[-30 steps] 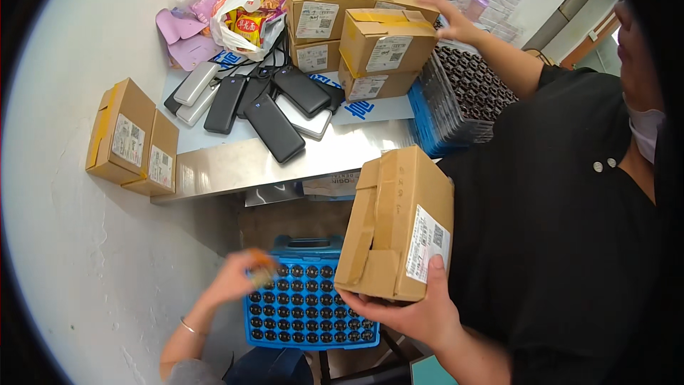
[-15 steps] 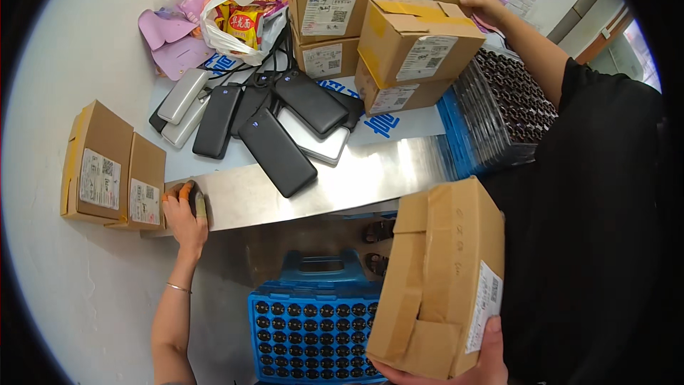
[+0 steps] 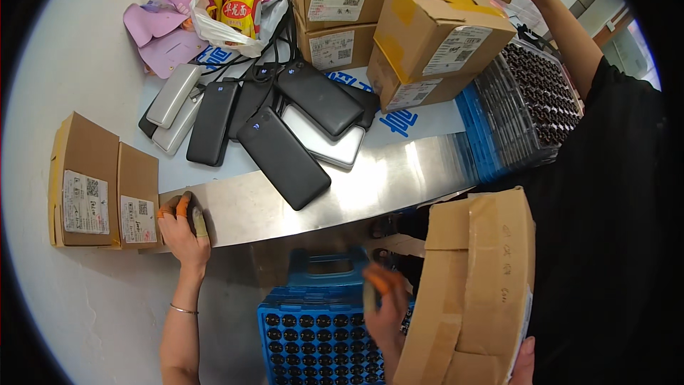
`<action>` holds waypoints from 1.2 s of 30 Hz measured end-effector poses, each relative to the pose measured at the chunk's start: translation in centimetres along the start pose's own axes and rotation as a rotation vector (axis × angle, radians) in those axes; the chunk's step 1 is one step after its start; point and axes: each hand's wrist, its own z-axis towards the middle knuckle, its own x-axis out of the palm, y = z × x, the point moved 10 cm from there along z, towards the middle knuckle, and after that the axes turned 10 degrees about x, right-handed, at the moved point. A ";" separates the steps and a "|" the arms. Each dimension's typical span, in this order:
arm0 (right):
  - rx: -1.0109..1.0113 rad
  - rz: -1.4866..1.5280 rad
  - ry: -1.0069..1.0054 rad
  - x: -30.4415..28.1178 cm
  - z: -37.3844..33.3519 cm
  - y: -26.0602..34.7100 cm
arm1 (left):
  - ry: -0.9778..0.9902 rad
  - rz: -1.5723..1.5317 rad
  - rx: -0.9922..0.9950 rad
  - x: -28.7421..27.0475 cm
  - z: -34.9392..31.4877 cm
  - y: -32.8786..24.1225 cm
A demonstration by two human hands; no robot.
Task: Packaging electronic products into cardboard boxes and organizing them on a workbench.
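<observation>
My left hand (image 3: 184, 232) rests at the left end of the metal table edge (image 3: 242, 203), beside two cardboard boxes. Orange covers sit on its fingers and a greenish one on the thumb, curled about something dark that I cannot make out. Lower down, my right hand (image 3: 385, 306) is smeared by motion, over a blue tray (image 3: 324, 297) of round black pieces. It also wears finger covers. A large taped carton (image 3: 470, 292) partly hides that forearm; a co-worker's hand (image 3: 524, 363) supports this carton from below.
Black and silver power banks (image 3: 285, 164) with cables lie on the table. Behind them are a bag of snack packets (image 3: 239, 11) and stacked cartons (image 3: 442, 36). Trays of dark pieces (image 3: 534, 100) stand at right, beside the co-worker in black (image 3: 605, 207). Two cartons (image 3: 139, 185) stand at left.
My right hand has come into view over the blue tray. The large carton has shifted right. The co-worker's other hand has drawn a far carton up and right. My left hand stays put.
</observation>
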 end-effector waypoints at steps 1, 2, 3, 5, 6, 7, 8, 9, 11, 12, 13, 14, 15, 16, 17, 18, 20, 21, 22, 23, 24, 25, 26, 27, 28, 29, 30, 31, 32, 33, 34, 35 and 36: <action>-0.039 -0.049 -0.100 -0.4 1.6 0.1 | 0.005 -0.005 0.001 0.3 0.1 0.0; -0.079 -0.097 -0.196 -0.9 3.8 0.3 | 0.030 -0.017 -0.027 0.4 0.1 0.2; -0.057 -0.163 -0.239 -0.9 5.4 -0.2 | 0.054 -0.027 -0.057 0.6 0.0 0.4; -0.081 -0.142 -0.307 -0.5 8.0 -1.5 | 0.047 -0.033 -0.055 0.7 0.0 0.4; -0.092 -0.238 -0.269 0.4 9.2 -2.3 | 0.038 -0.044 -0.048 0.8 0.0 0.3; -0.107 -0.330 -0.230 1.4 9.9 -2.9 | 0.041 -0.045 -0.048 0.8 0.0 0.3; -0.104 -0.330 -0.229 2.3 9.9 -3.7 | 0.034 -0.030 -0.036 0.7 0.0 0.3; -0.156 -0.340 -0.274 2.9 9.8 -3.8 | 0.022 -0.016 -0.025 0.6 0.0 0.1; -0.207 -0.351 -0.321 3.7 9.6 -4.6 | 0.020 -0.014 -0.019 0.7 -0.1 0.1; -0.244 -0.341 -0.353 3.8 9.4 -4.6 | 0.009 -0.027 -0.022 0.6 -0.2 0.1; -0.279 -0.332 -0.384 3.8 9.2 -4.7 | -0.001 -0.041 -0.023 0.6 -0.2 0.2; -0.280 -0.334 -0.384 4.1 9.3 -5.0 | -0.001 -0.043 -0.025 0.7 -0.3 0.2; -0.295 -0.328 -0.397 4.1 9.2 -5.2 | 0.012 -0.040 -0.026 0.7 -0.3 0.2; -0.308 -0.323 -0.410 4.1 9.1 -5.4 | 0.027 -0.037 -0.027 0.8 -0.3 0.2; -0.308 -0.325 -0.407 4.2 9.1 -5.7 | 0.029 -0.039 -0.029 0.8 -0.4 0.2; -0.302 -0.333 -0.410 4.4 9.0 -6.0 | 0.027 -0.036 -0.020 0.7 -0.3 0.1; -0.274 -0.341 -0.408 4.6 9.0 -6.5 | 0.027 -0.035 -0.010 0.7 -0.2 0.0; -0.249 -0.340 -0.403 4.7 9.0 -6.7 | 0.027 -0.030 -0.005 0.7 -0.2 0.0; -0.258 -0.348 -0.413 4.8 9.0 -6.7 | 0.027 -0.025 -0.001 0.7 -0.2 -0.1; -0.254 -0.349 -0.412 4.9 9.1 -6.6 | 0.030 -0.027 0.001 0.8 -0.2 -0.1; -0.263 -0.320 -0.418 4.7 9.1 -6.4 | 0.029 -0.038 -0.008 0.8 -0.2 -0.1; -0.272 -0.291 -0.423 4.5 9.0 -6.3 | 0.028 -0.048 -0.017 0.9 -0.3 -0.1; -0.266 -0.289 -0.401 4.6 9.0 -6.4 | 0.030 -0.051 -0.018 0.8 -0.3 0.0; -0.266 -0.291 -0.400 4.6 9.0 -6.6 | 0.035 -0.036 -0.014 0.8 -0.3 0.0; -0.274 -0.320 -0.403 4.7 9.0 -6.8 | 0.039 -0.020 -0.011 0.8 -0.3 0.0; -0.282 -0.349 -0.405 4.8 9.0 -6.9 | 0.040 -0.022 -0.012 0.9 -0.3 -0.1; -0.298 -0.374 -0.414 4.8 9.0 -6.8 | 0.024 -0.038 -0.012 0.9 -0.3 -0.1; -0.298 -0.374 -0.412 4.8 9.1 -6.7 | 0.009 -0.053 -0.012 0.8 -0.3 -0.1; -0.303 -0.364 -0.417 4.8 9.1 -6.5 | 0.010 -0.052 -0.013 0.8 -0.4 -0.1; -0.307 -0.356 -0.423 4.7 9.1 -6.4 | 0.024 -0.045 -0.018 0.9 -0.5 0.0; -0.316 -0.324 -0.424 4.8 9.0 -6.6 | 0.038 -0.038 -0.022 1.0 -0.5 0.0; -0.315 -0.325 -0.424 4.8 8.9 -6.7 | 0.039 -0.039 -0.022 1.0 -0.5 0.0; -0.316 -0.344 -0.416 4.8 8.9 -6.9 | 0.038 -0.033 -0.016 1.0 -0.5 -0.1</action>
